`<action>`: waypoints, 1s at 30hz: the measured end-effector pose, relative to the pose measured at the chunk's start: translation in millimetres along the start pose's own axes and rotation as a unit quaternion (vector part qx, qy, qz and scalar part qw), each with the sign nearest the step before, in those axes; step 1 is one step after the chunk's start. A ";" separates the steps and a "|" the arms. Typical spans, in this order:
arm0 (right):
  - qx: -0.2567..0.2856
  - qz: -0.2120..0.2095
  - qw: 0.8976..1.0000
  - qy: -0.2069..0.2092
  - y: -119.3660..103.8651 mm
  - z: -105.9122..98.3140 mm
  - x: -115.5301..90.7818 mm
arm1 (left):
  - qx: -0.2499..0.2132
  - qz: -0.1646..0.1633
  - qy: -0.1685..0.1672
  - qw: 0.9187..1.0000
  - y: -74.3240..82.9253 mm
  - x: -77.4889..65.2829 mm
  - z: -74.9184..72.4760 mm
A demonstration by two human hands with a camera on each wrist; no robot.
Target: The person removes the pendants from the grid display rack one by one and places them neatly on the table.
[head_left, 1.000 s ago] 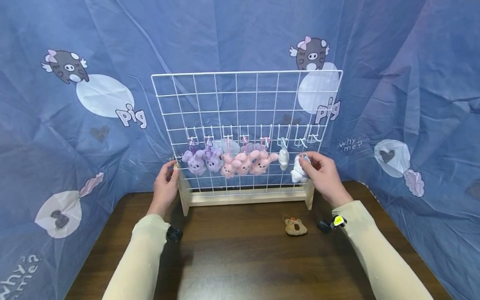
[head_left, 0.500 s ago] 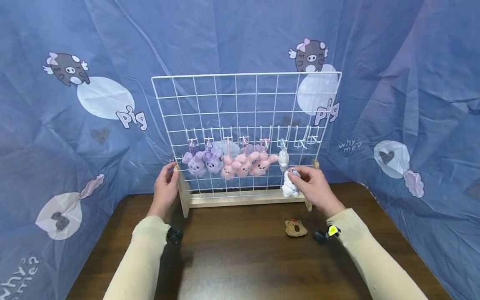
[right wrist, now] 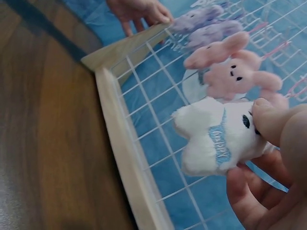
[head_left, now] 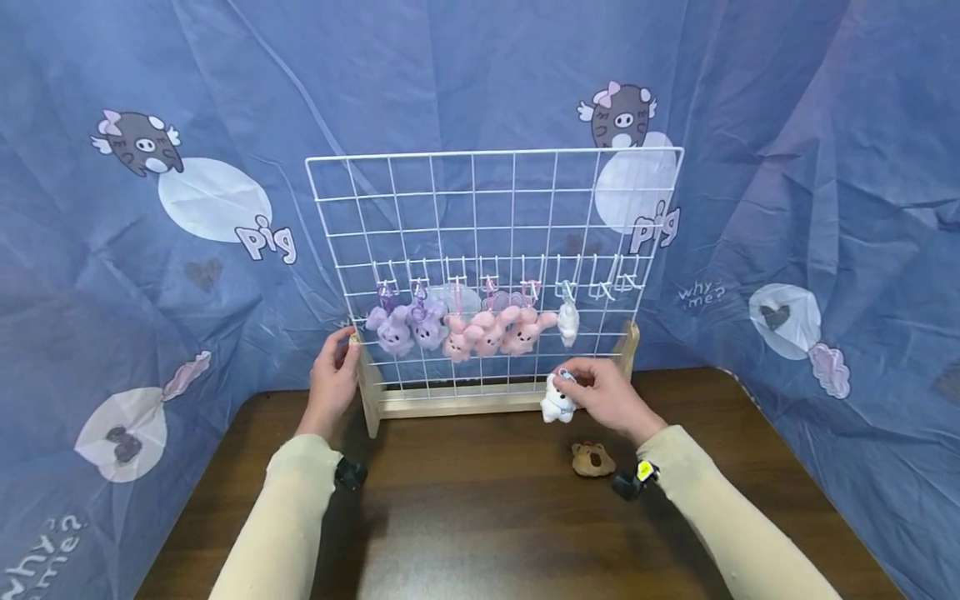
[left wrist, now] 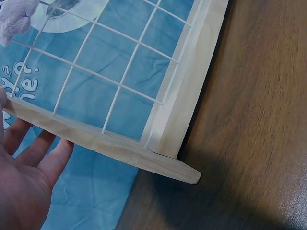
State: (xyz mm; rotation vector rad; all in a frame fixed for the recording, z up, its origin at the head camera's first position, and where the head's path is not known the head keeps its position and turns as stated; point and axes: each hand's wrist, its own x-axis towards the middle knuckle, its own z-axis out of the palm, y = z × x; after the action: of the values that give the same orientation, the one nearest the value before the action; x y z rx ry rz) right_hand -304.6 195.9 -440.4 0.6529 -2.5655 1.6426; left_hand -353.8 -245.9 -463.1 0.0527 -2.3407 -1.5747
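My right hand (head_left: 603, 396) pinches a small white plush keychain (right wrist: 216, 136) by its head, thumb in front and fingers behind. Blue lettering crosses the plush's body, and a blue loop shows at its top. It is low in front of the white wire grid rack (head_left: 495, 193), near the base bar. On the rack's left side my left hand (head_left: 333, 379) grips the wooden post (left wrist: 86, 132), fingers behind it. Hooks across the grid carry purple plushes (head_left: 392, 333), pink plushes (head_left: 489, 333) and one white plush (head_left: 568, 323).
Two bare hooks (head_left: 602, 290) sit at the row's right end. A brown bear plush (head_left: 591, 460) lies on the dark wooden table (head_left: 465, 508), just below my right hand. Blue printed cloth (head_left: 495, 75) hangs behind the rack and on both sides.
From near the bare hooks at the right, my right hand has carried the white plush down and left, toward the base bar. My left hand stays on the post.
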 end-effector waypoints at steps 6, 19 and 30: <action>-0.021 0.013 1.000 -0.018 13.3 9.5 1.1 | 0.000 0.002 0.000 1.000 0.1 -0.4 -0.4; -0.068 0.021 0.993 -0.096 42.0 30.9 -1.1 | 0.002 0.000 -0.002 1.000 -0.4 -3.0 -0.7; -0.145 -0.025 0.977 -0.157 60.9 42.8 3.1 | -0.008 -0.007 -0.006 1.000 2.2 -2.6 -1.7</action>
State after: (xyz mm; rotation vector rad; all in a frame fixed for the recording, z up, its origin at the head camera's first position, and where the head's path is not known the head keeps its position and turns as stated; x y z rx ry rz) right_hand -320.8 179.2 -511.1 1.0098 -2.8915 1.1928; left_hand -350.6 -246.1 -461.1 0.0559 -2.3421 -1.6035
